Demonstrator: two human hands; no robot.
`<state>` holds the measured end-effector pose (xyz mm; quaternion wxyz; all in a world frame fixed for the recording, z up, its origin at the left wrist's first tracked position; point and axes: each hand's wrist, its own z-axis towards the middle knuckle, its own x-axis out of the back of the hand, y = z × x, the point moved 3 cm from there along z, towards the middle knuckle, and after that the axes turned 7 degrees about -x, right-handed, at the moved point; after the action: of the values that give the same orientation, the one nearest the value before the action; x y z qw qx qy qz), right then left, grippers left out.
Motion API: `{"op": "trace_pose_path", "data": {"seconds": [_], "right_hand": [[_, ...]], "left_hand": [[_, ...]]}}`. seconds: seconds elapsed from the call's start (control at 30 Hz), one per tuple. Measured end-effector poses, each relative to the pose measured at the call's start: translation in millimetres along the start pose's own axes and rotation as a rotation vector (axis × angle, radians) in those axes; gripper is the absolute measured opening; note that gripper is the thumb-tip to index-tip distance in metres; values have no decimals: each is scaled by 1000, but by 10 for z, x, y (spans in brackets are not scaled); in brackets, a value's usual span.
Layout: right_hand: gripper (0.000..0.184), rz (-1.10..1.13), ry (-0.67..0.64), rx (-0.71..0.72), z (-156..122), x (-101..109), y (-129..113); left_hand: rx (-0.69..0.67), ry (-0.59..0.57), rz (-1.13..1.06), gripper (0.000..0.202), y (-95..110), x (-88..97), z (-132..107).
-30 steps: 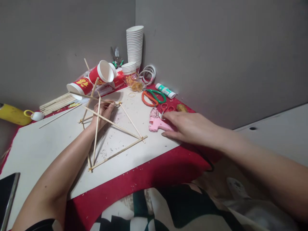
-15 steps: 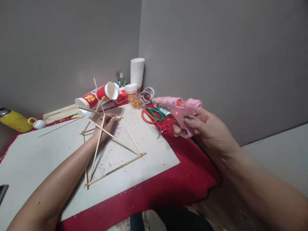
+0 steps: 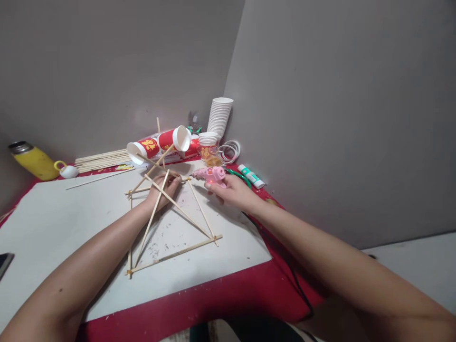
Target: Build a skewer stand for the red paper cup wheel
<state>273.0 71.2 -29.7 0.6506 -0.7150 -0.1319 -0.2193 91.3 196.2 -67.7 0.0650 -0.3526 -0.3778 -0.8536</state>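
A frame of pale wooden sticks (image 3: 185,249), tied at its corners with yellow bands, lies on the white board (image 3: 228,266), with slanting sticks crossing above it. My left hand (image 3: 167,187) reaches in under the crossed sticks, fingers closed around a wooden stick by the far right corner; the fingertips are partly hidden. In my right hand (image 3: 233,190) is a pink hot glue gun (image 3: 215,175), its small light glowing orange. The gun's nozzle points left, close to that far corner; whether it touches cannot be made out.
Behind stand stacked white paper cups (image 3: 220,116) and red paper cups (image 3: 147,148) lying sideways. Bundled sticks (image 3: 101,160), a yellow bottle (image 3: 35,161) and its white lid (image 3: 69,171) are at left. A glue stick tube (image 3: 251,175) and coiled white cable (image 3: 231,152) are at right.
My right hand has brought the glue gun left and forward, from beside the board to the frame's far corner. My left hand still holds there. The view has shifted slightly.
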Motion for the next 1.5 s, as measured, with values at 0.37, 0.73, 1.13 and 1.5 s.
{"op": "trace_pose_path", "data": {"seconds": [0.37, 0.73, 1.13, 1.5], "right_hand": [[37, -19, 4, -44, 88, -184, 268], [41, -84, 57, -50, 104, -250, 331], [41, -110, 85, -62, 121, -250, 352], [38, -129, 73, -35, 111, -253, 299]], "left_hand": [[-35, -54, 13, 21, 67, -16, -24], [-34, -75, 34, 19, 73, -52, -21], [-14, -85, 31, 21, 78, -78, -28], [6, -69, 37, 18, -18, -156, 10]]}}
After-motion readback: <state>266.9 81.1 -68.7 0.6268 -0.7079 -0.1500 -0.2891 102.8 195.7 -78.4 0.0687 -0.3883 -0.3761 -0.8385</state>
